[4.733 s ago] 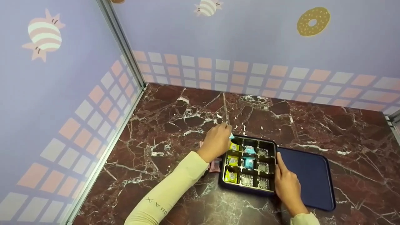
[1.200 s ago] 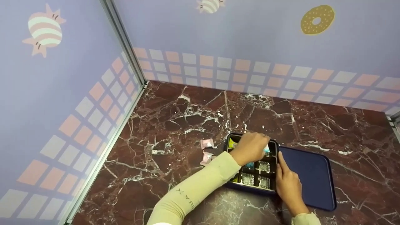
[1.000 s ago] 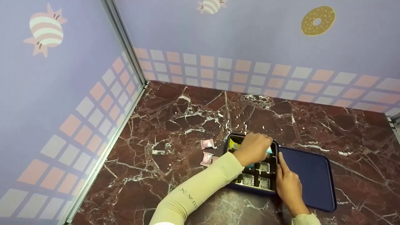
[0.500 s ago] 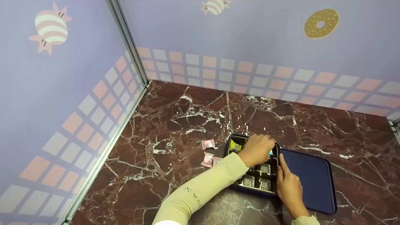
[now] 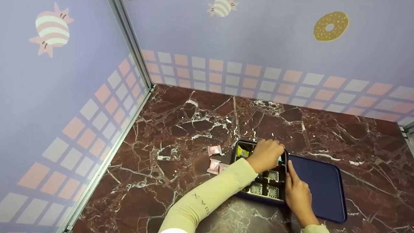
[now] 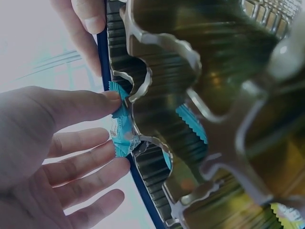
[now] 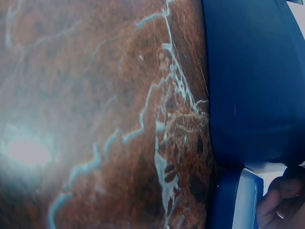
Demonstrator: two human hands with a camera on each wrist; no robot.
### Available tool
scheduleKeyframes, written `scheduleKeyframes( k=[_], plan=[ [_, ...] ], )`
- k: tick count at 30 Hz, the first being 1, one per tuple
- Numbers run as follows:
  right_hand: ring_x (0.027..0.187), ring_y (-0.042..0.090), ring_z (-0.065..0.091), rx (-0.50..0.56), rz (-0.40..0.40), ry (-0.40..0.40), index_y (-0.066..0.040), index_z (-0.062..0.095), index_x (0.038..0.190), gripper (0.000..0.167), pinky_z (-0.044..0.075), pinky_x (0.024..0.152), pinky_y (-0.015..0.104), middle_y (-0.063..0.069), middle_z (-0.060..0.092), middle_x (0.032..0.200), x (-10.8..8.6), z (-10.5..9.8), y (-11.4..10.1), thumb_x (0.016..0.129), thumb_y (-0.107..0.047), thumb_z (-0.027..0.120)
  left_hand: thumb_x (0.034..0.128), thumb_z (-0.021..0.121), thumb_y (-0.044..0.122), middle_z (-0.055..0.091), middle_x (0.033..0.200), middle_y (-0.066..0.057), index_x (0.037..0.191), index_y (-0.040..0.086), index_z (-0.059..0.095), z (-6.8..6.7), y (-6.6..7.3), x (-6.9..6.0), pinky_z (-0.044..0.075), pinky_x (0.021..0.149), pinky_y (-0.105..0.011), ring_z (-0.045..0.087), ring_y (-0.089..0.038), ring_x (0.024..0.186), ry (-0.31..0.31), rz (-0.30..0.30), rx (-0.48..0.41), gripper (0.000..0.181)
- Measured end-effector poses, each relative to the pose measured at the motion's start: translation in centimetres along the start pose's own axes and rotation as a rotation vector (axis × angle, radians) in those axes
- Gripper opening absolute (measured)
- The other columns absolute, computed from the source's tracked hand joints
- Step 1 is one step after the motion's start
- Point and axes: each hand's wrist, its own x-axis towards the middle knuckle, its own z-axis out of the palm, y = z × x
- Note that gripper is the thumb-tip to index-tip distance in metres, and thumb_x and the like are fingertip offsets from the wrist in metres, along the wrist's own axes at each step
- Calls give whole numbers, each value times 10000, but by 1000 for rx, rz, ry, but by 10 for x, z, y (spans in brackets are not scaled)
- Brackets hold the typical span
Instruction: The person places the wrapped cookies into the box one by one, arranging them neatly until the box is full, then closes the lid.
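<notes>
A dark blue box [image 5: 258, 198] with a gold divided insert lies open on the marbled tabletop. My left hand [image 5: 266, 154] reaches over it to the far right compartment. Close up in the left wrist view, its thumb and forefinger pinch a blue wrapped candy [image 6: 123, 129] at the compartment's edge, the other fingers loosely extended. My right hand [image 5: 299, 195] holds the box's right side, with fingers along the wall. A yellow wrapped candy [image 5: 242, 152] shows in the far left compartment. My left hand and sleeve hide other compartments.
The dark blue lid [image 5: 320, 187] lies flat right of the box, partly under my right wrist. Pink wrapped candies [image 5: 214, 166] lie on the tabletop [image 5: 155, 187] left of the box. Patterned walls [image 5: 245, 42] stand at the back and left.
My left hand has moved right, from the box's far left corner to the far right compartment, carrying the blue candy. Lately it has barely shifted. My right hand has stayed on the box.
</notes>
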Motion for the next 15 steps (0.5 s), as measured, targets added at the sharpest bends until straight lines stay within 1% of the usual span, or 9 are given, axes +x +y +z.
scheduleKeyframes(
  k=[7,15],
  plan=[
    [910,568,603,-12,7,-3,-234,361,1494,461,458,653,652,402,571,1137,0,1,1,1038,-294,366,806,707,210,681,959,73,1016,236,680,1,1,2,478,676,-243,617,-105,810,-4,-1,-12,213],
    [897,560,608,-5,0,10,-216,378,1488,456,452,660,651,398,585,1113,0,1,0,1036,-280,375,797,720,225,687,957,82,992,244,680,2,2,3,470,694,-242,612,-107,810,-34,4,-17,201]
  ],
)
